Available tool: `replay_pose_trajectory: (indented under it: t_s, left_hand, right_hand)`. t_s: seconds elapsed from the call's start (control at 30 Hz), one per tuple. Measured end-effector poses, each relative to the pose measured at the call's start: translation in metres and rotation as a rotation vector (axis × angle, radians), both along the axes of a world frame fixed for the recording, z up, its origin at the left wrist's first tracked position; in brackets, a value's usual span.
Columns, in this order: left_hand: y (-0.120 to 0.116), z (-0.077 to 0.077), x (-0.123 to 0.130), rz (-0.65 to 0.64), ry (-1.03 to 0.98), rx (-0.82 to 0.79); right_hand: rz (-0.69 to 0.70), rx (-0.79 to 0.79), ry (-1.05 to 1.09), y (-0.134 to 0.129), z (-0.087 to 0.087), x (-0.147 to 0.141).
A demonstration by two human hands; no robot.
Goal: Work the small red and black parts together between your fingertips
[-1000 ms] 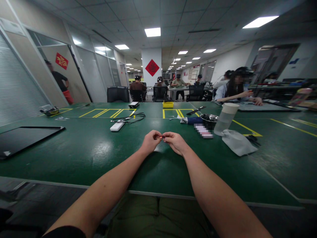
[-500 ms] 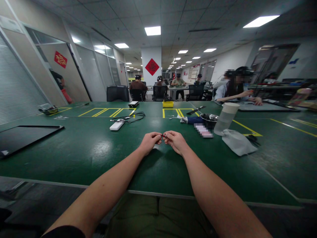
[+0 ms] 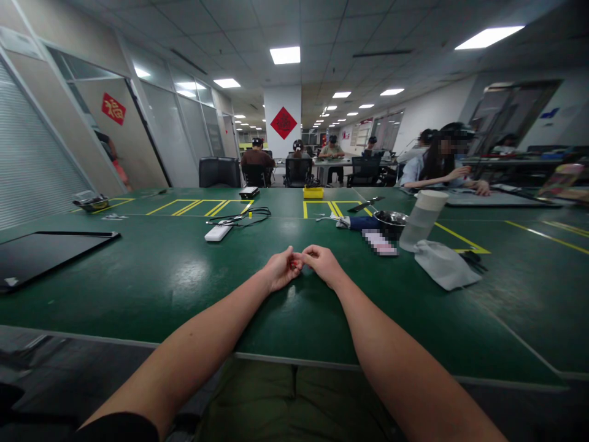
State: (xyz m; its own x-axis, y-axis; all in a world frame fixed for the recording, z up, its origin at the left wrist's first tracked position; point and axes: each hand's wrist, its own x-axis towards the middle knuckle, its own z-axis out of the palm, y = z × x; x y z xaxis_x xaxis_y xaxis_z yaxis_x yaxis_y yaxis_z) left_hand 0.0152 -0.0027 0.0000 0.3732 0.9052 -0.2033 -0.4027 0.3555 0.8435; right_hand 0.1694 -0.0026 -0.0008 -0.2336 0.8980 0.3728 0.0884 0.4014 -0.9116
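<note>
"Lettering: which marks can be read?"

"On the door at left, a red diamond bears the gold character 福. A second diamond is mounted on the pillar; its dark central figure is too small to read. One flat oblong item on the green bench is masked by a mosaic."

"And the containers?"

"Beyond the right hand stand a metal bowl with dark contents and, just beside it, a translucent bottle with a pale top. A pale pouch lies near the base of the bottle; what it contains is hidden. Farther back, a yellow box holds dark items, too small to identify."

"Where does the handled object lie relative to the hands?"

"A small red piece lies at the curled fingers of the left hand, whose palm is turned partly upward, so that the fingers close about it. The right hand approaches from the opposite side, thumb and forefinger drawn together at the left fingertips. Whether they pinch part of the piece cannot be told. Both hands are above the bench, near its middle."
</note>
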Motion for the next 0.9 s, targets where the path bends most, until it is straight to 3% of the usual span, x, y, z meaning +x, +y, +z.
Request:
replay_pose_trajectory:
  t_s: [0.07,0.2,0.27,0.4,0.5,0.6,0.77,0.9]
  left_hand:
    - [-0.001,-0.001,-0.001,0.065,0.194,0.16]
    - [0.004,0.0,-0.012,0.24,0.711,0.657]
    - [0.011,0.004,-0.026,0.27,0.866,0.763]
    - [0.024,0.011,-0.08,0.341,1.057,0.751]
    - [0.02,0.013,-0.145,0.321,1.285,0.755]
    - [0.006,0.011,-0.219,0.375,1.456,0.615]
    - [-0.026,0.004,-0.314,0.589,1.23,0.352]
    - [-0.044,0.003,-0.344,0.653,1.029,0.227]
  right_hand:
    - [-0.063,0.033,-0.02,0.001,0.001,0.002]
    - [-0.059,0.0,-0.033,0.005,-0.002,0.006]
    - [-0.039,-0.027,-0.03,0.006,-0.004,0.006]
    - [-0.003,-0.061,-0.043,0.007,-0.006,0.004]
    - [0.015,-0.072,-0.056,0.008,-0.008,0.003]
    - [0.043,-0.089,-0.061,0.01,-0.009,0.002]
    - [0.079,-0.086,-0.083,0.01,-0.008,0.003]
    - [0.07,-0.106,-0.066,0.009,-0.007,0.003]
